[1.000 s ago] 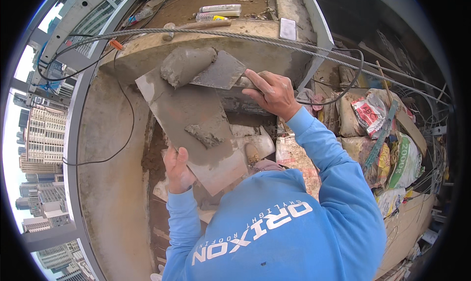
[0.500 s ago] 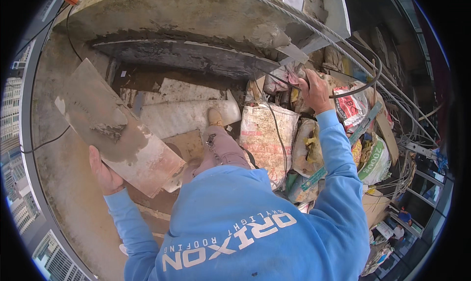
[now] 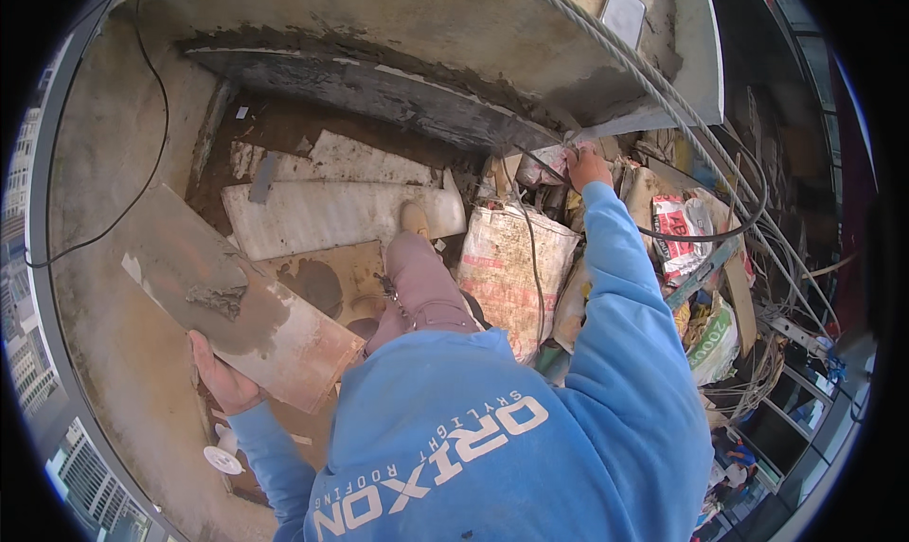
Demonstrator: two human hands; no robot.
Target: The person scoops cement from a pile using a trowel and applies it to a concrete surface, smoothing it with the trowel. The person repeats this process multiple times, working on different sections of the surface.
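My left hand point(image 3: 225, 373) supports the lower edge of a flat board point(image 3: 301, 338), tilted at my left side. Wet grey mortar point(image 3: 222, 299) is smeared over the board's upper half, with a thicker lump in the middle. My right hand point(image 3: 589, 166) is stretched forward, fingers curled, close to the right end of the low wall's grey-coated lower face point(image 3: 379, 102). It grips a trowel whose blade is hard to make out against the wall. A black cable passes right by this hand.
Steel ropes point(image 3: 653, 78) cross at upper right. A dirty white sack point(image 3: 516, 272) and other filled bags lie right of my legs. Stained sheets point(image 3: 322, 215) cover the floor by my boot. Beyond the left ledge point(image 3: 47, 248), buildings show far below.
My right hand has moved forward with the trowel, down to the wall's lower corner. The board in my left hand has shifted slightly lower, and my view has turned a little.
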